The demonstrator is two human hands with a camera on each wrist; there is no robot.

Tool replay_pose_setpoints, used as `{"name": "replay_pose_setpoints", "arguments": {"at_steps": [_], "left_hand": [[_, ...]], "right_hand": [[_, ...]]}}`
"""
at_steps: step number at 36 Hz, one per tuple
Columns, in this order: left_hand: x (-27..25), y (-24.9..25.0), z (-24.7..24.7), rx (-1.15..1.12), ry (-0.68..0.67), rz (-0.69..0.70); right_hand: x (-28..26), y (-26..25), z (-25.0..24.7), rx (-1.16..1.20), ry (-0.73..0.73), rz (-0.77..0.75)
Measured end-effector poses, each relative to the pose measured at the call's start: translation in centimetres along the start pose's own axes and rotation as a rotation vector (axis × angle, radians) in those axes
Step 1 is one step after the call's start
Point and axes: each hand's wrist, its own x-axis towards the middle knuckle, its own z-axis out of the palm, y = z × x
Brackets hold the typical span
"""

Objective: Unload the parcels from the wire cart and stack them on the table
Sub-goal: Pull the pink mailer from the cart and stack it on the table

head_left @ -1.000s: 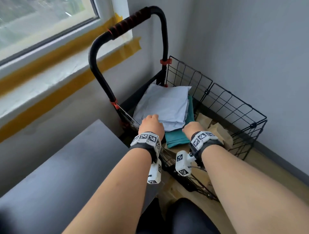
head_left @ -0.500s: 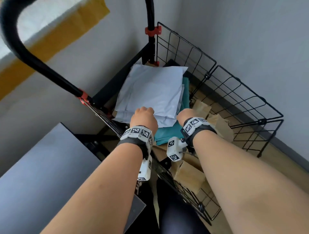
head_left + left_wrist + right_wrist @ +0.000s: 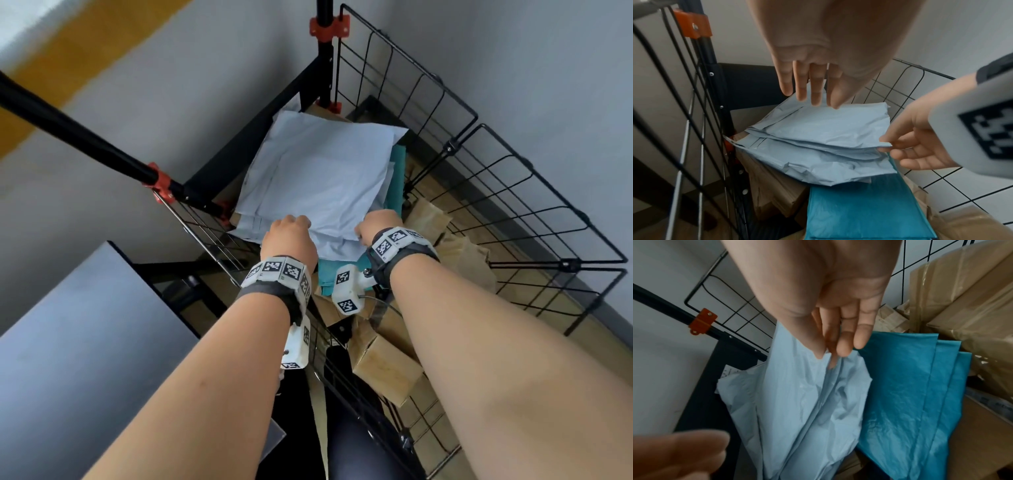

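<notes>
The black wire cart (image 3: 513,192) holds a stack of pale blue poly mailers (image 3: 318,178) lying on teal mailers (image 3: 859,211) and brown cardboard boxes (image 3: 387,373). My right hand (image 3: 830,353) pinches the near right corner of the top pale blue mailer (image 3: 797,394) between thumb and fingers; the left wrist view shows that corner (image 3: 885,143) lifted slightly. My left hand (image 3: 812,97) has its fingers straight and held together just over the top mailer's near left part. I cannot tell whether they touch it. The grey table (image 3: 68,342) is at the lower left.
The cart's black handle bar (image 3: 78,137) with orange clamps (image 3: 161,181) crosses at the left. Grey walls close in behind and to the right of the cart. More taped brown parcels (image 3: 962,305) fill the cart's right side.
My head has leaned in over the cart, so it fills more of the view. Both hands have stayed at the near edge of the pale blue mailers.
</notes>
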Motion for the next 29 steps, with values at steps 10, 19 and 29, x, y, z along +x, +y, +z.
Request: {"name": "replay_pose_setpoints", "arguments": {"at_steps": [10, 19, 29], "left_hand": [[-1.8, 0.1, -3.0, 0.018, 0.065, 0.035], [-6.9, 1.3, -7.6, 0.021, 0.074, 0.105], [-12.8, 1.4, -12.3, -0.210, 0.292, 0.207]], "right_hand": [[-6.9, -3.0, -3.8, 0.521, -0.033, -0.059], [-14.7, -5.4, -6.9, 0.722, 0.012, -0.172], [-22.3, -4.4, -8.7, 0.684, 0.415, -0.272]]}}
